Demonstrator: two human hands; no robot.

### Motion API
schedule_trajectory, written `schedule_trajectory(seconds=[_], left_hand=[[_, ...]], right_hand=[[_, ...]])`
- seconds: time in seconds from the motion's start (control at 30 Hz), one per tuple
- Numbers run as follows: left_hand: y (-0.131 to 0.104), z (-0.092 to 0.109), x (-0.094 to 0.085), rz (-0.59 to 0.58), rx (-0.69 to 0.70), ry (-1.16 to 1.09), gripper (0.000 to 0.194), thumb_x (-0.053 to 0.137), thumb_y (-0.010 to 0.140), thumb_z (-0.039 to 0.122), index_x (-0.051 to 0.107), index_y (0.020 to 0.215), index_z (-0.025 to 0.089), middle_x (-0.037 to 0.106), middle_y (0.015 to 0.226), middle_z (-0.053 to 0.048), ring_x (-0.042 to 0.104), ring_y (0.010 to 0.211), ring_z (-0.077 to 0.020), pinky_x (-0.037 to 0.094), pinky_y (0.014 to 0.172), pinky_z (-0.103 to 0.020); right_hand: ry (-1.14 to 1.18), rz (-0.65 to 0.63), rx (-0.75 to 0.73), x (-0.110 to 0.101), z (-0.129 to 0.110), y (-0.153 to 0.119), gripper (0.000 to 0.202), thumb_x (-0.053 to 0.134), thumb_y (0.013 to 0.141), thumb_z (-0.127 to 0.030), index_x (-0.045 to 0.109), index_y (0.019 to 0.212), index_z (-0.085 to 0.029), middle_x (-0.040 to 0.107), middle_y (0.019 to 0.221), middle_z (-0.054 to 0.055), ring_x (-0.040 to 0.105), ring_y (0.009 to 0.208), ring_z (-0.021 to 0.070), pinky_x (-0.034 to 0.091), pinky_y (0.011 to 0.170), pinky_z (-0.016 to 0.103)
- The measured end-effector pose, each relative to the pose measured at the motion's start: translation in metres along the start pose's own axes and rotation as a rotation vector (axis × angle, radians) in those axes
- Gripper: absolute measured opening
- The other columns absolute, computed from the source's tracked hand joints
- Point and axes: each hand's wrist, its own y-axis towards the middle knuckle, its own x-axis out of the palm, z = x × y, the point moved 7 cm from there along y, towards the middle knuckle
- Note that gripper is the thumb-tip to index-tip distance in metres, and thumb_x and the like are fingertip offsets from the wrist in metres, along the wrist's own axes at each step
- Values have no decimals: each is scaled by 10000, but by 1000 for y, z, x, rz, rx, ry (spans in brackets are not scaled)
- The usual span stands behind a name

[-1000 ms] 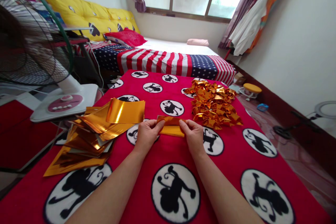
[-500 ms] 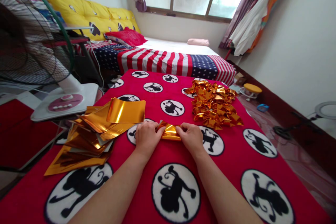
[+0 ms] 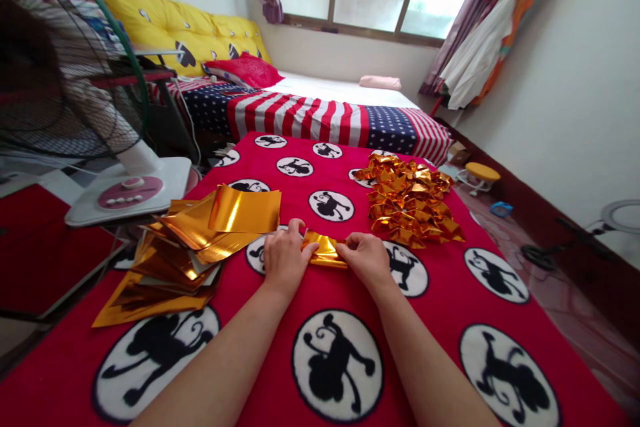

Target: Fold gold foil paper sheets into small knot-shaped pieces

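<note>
A partly folded piece of gold foil paper (image 3: pixel 325 251) lies on the red cloth between my two hands. My left hand (image 3: pixel 286 255) grips its left end, thumb on top and some fingers raised behind. At the right end, my right hand (image 3: pixel 367 257) pinches the paper between thumb and fingers. Left of my hands spreads a loose stack of flat gold foil sheets (image 3: pixel 245 211), overlapping and fanned out. To the right, beyond my right hand, sits a pile of folded gold foil pieces (image 3: pixel 413 200), set close together in rows.
The red cloth with monkey prints (image 3: pixel 415 347) covers the surface under my hands. A fan (image 3: pixel 133 193) stands at the left edge. Behind is a bed with a striped cover (image 3: pixel 300 113). On the floor at right are a yellow stool (image 3: pixel 483 171) and a blue object (image 3: pixel 501 208).
My left hand's fingers have lifted and spread a little at the paper's left end. The right hand still pinches the right end. The view has shifted slightly.
</note>
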Motion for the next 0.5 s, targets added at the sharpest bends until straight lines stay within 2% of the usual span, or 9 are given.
schedule_trajectory(seconds=[0.13, 0.27, 0.37, 0.5], left_hand=[[-1, 10, -7, 85, 92, -22, 357, 698, 794, 330, 562, 1094, 191, 623, 1036, -81, 572, 980, -260, 396, 808, -363], [-2, 22, -4, 76, 265, -27, 36, 655, 818, 234, 662, 847, 213, 621, 988, -60, 535, 956, -246, 378, 829, -380], [-1, 23, 3, -4, 354, -110, 121, 591, 859, 203, 698, 805, 213, 653, 892, -43, 542, 896, -223, 380, 808, -373], [4, 12, 8, -117, 352, -310, 162, 580, 863, 191, 739, 870, 222, 680, 913, -32, 575, 894, -195, 407, 818, -336]], right_hand=[[-11, -4, 8, 1, 0, 0, 210, 637, 714, -375, 659, 575, -219, 651, 582, -3, 545, 549, 131, 245, 494, 250], [-13, -6, 35, 1, 1, -2, 196, 636, 725, -379, 688, 611, -227, 669, 605, -1, 563, 576, 136, 248, 506, 249], [-7, 1, 33, 1, 1, -2, 204, 632, 732, -383, 693, 615, -228, 671, 608, -1, 566, 577, 134, 250, 508, 249], [2, 30, 26, -1, 2, -2, 227, 636, 733, -398, 683, 594, -225, 667, 598, 0, 562, 563, 134, 255, 507, 252]])
